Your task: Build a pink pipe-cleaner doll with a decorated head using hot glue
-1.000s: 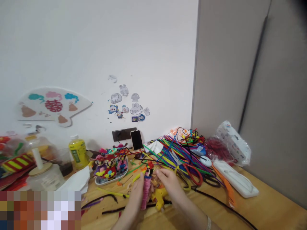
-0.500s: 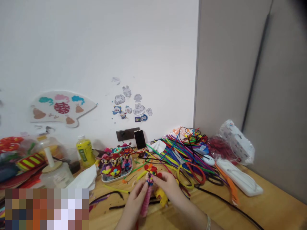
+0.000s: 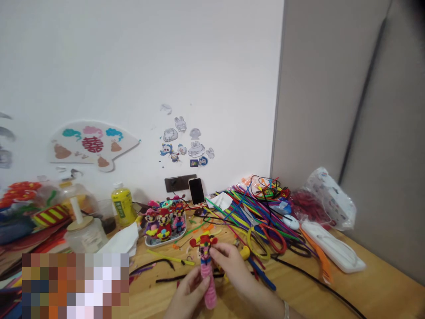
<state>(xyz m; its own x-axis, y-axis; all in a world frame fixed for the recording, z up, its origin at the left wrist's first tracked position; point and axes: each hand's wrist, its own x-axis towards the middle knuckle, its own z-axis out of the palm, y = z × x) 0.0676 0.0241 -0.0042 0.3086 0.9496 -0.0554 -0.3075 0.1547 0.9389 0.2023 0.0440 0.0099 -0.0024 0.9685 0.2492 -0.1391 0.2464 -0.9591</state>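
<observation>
A small pipe-cleaner doll (image 3: 207, 277) stands nearly upright between my hands, with a red hat, a blue collar and a long pink fuzzy body. My left hand (image 3: 191, 285) is closed round the pink body from the left, thumb in front. Up at the doll's head, my right hand (image 3: 229, 261) pinches its right side with thumb and forefinger. Behind my right hand shows a yellow object (image 3: 245, 252), partly hidden. Just beyond, a tray (image 3: 156, 243) holds several similar dolls (image 3: 164, 221).
Scissors with red handles (image 3: 274, 239) and yellow-handled scissors (image 3: 259, 248) lie by a heap of coloured pipe cleaners (image 3: 239, 208). A phone (image 3: 197, 191) leans on the wall. Left are a yellow bottle (image 3: 122, 206) and a glass jar (image 3: 86, 239); right, a white case (image 3: 334, 248).
The doll has turned upright with its hat facing me. My left hand now grips lower on the pink body. The whole view has shifted slightly.
</observation>
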